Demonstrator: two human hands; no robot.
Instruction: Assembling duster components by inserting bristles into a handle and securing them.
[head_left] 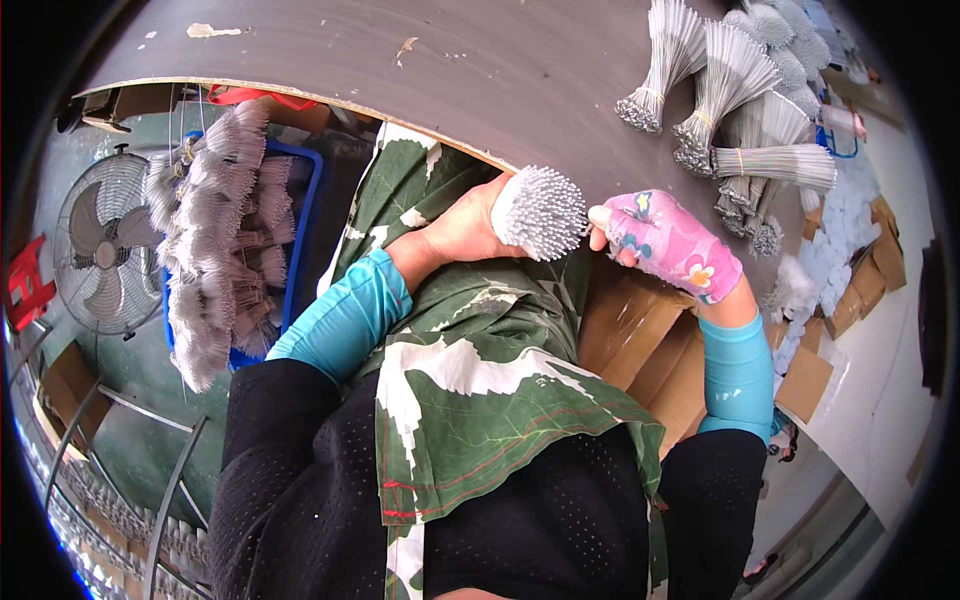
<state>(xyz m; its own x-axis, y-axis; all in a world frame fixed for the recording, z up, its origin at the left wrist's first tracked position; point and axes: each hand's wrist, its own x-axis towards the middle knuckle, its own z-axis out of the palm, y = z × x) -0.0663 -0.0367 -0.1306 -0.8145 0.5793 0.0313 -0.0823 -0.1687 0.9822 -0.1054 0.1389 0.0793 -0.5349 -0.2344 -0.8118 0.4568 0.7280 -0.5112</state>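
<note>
My bare left hand [465, 222] is closed round a bundle of thin whitish rods [540, 212], held over my lap at the table's edge. The packed round end of the bundle faces up, and its lower part is hidden. Just right of it is my right hand [672, 240], in a pink flowered glove with the fingertips bare. Its thumb and fingers are pinched together close to the bundle's rim. Whatever is between them, if anything, is too small to make out.
Several banded bundles of similar rods [705, 85] lie on the grey table [400, 50] at far right. More bundles [215, 230] hang at left by a blue crate [305, 190]. A fan [105, 250] stands beyond. Cardboard boxes [640, 340] sit below my right arm.
</note>
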